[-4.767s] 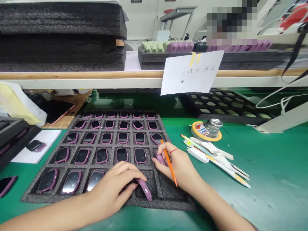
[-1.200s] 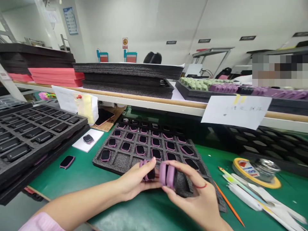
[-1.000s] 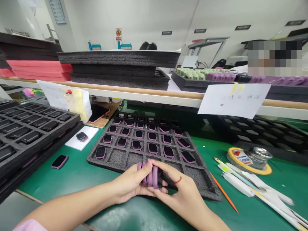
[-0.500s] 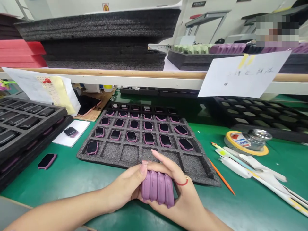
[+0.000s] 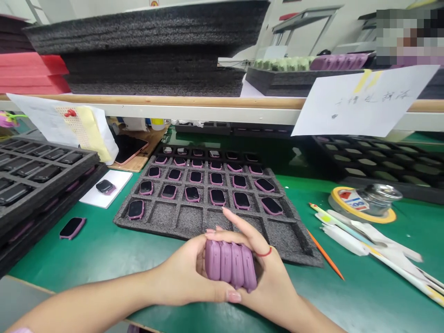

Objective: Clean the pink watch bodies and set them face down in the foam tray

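The green counter (image 5: pixel 149 243) stretches from its front edge, visible at the lower left beside the left forearm (image 5: pixel 90 296), back beneath a shelf (image 5: pixel 208 112) whose lip crosses above the rear part. In the counter's middle lies the grey foam tray (image 5: pixel 305 254), with a strip of green surface running between its near edge and the counter's front edge. Stacked black trays (image 5: pixel 78 178) take up the counter's left end, and a dark tray with pale pieces (image 5: pixel 416 185) sits at the rear right; a wider band of green beside the foam tray's right edge carries white tools (image 5: pixel 347 245), a tape roll (image 5: pixel 355 200) and a glass jar (image 5: pixel 381 199). Just in front of the foam tray's near edge, the left hand (image 5: pixel 187 273) and right hand (image 5: pixel 274 280) are cupped together, opened only as far as the four purple cases (image 5: pixel 226 264) they grip; these stand side by side between the hands, touching one another. The left thumb lies along the near side of the cases, and one right finger points out toward the tray's front row. A cased watch (image 5: pixel 135 209) sits in the tray's near-left corner cell, a loose cased watch (image 5: pixel 72 228) lies between that corner and the stack, and an orange stick (image 5: pixel 326 256) lies just beside the tray's near-right corner.
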The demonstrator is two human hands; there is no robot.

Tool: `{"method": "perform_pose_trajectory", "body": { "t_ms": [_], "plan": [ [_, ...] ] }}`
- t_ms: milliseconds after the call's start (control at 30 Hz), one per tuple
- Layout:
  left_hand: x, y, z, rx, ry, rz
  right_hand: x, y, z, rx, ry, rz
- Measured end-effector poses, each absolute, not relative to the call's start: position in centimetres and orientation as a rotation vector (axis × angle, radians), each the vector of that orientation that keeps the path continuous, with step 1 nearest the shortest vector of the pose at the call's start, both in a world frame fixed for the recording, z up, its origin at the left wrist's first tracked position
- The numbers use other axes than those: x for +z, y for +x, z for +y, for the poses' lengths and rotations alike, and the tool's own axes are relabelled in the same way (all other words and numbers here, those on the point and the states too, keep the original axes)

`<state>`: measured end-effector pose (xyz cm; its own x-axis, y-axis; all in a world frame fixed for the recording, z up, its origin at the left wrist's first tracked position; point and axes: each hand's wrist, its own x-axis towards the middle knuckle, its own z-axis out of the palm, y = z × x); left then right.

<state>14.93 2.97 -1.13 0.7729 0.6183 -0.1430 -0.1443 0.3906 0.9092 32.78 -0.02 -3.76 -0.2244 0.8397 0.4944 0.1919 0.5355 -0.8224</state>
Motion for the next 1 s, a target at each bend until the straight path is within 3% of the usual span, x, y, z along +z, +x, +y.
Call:
{"method": "perform_pose_trajectory", "body": {
  "t_ms": [1000],
  "plan": [
    [-1.48,14.76,3.06,0.477,1.017,0.456,-4.07,33.14,-0.07,0.604,-0.793,-1.831]
  ]
}}
